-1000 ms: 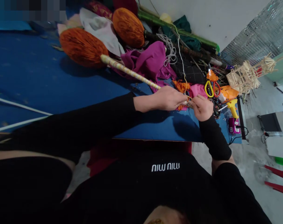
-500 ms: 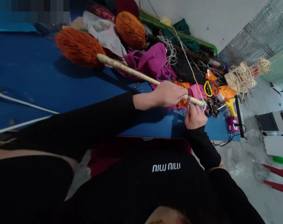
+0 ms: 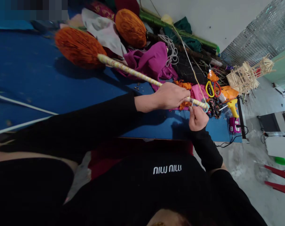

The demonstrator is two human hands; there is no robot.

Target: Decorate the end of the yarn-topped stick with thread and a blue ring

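Observation:
My left hand (image 3: 171, 95) is closed around a slim stick (image 3: 130, 71) wrapped in pale and yellow spiral strips. At the stick's far left end is a large orange-brown bundle of fibres or fabric (image 3: 78, 47), held over the blue table. My right hand (image 3: 198, 118) is pinched just below the stick's right end. A thin pale thread (image 3: 191, 103) runs from the stick to its fingertips. A cream-yellow yarn (image 3: 191, 66) stretches from a pale ball (image 3: 167, 19) at the back down to the stick's right tip.
Scissors with yellow and red handles (image 3: 213, 89) and a yellow glue gun (image 3: 233, 107) lie right of my hands on the blue table (image 3: 20, 62). Magenta cloth (image 3: 148, 59) and another orange bundle (image 3: 130, 28) lie behind. White cord (image 3: 22, 103) crosses at left.
My right hand has moved slightly right and away from my left hand, still pinched. My left hand and the stick have barely shifted.

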